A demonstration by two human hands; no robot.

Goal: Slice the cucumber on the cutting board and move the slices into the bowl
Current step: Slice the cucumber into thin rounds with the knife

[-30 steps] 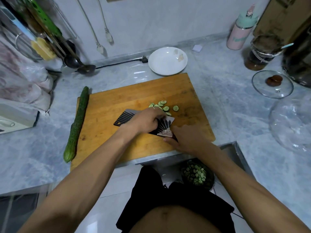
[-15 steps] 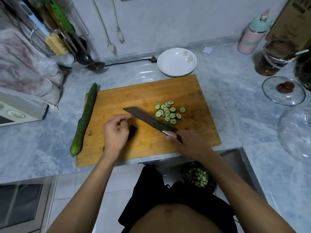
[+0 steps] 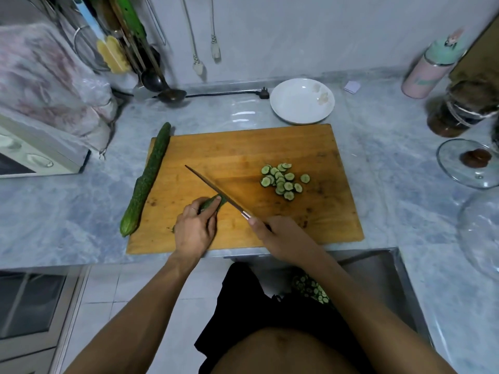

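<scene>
One whole cucumber (image 3: 145, 179) lies along the cutting board's (image 3: 243, 147) left edge; the left hand (image 3: 194, 228) grips a cucumber stub (image 3: 213, 203) against the knife (image 3: 216, 188) that the right hand (image 3: 280, 236) holds.

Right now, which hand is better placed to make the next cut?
Right hand: it grips the dark-bladed kitchen knife, blade against the short green cucumber piece. Left hand holds that piece.

The left hand (image 3: 195, 230) no longer lies on the flat of the knife (image 3: 216, 189); it now grips a cucumber piece (image 3: 213, 204) at the board's 7 o'clock. The blade is turned from flat to edge-down, against the piece's cut end. The slices (image 3: 283, 180), formerly partly covered, lie exposed at 3 o'clock.
</scene>
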